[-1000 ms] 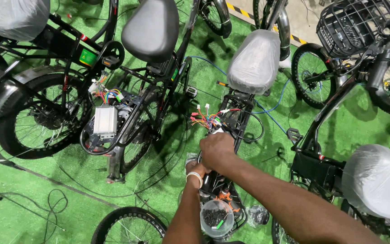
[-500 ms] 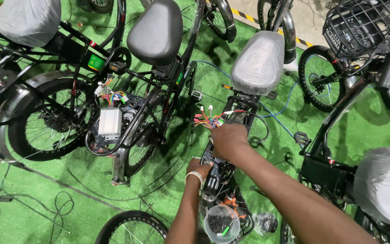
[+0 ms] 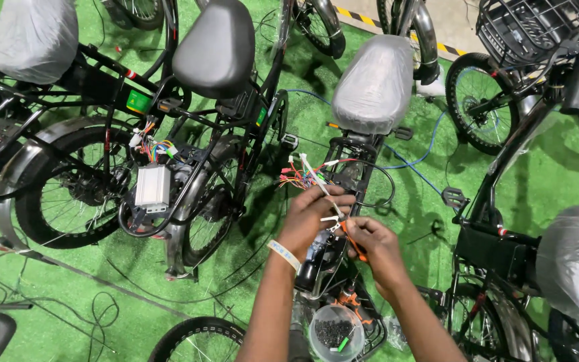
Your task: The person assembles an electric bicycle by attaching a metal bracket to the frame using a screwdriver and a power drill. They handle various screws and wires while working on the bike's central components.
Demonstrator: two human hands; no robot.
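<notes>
Nearest you, a small clear tub (image 3: 333, 333) of dark screws sits low on the bike frame (image 3: 343, 184). Just above it, your left hand (image 3: 313, 216) closes around a bundle of coloured wires (image 3: 303, 175) with white connectors, fingers curled tight. Your right hand (image 3: 373, 245), touching the left, pinches an orange-handled tool (image 3: 355, 243) against those wires. The bundle hangs from the frame below the plastic-wrapped saddle (image 3: 381, 84). Farther left, a grey controller box (image 3: 152, 186) hangs on the neighbouring bike under a bare black saddle (image 3: 217, 48). Far right, a black basket (image 3: 527, 27).
</notes>
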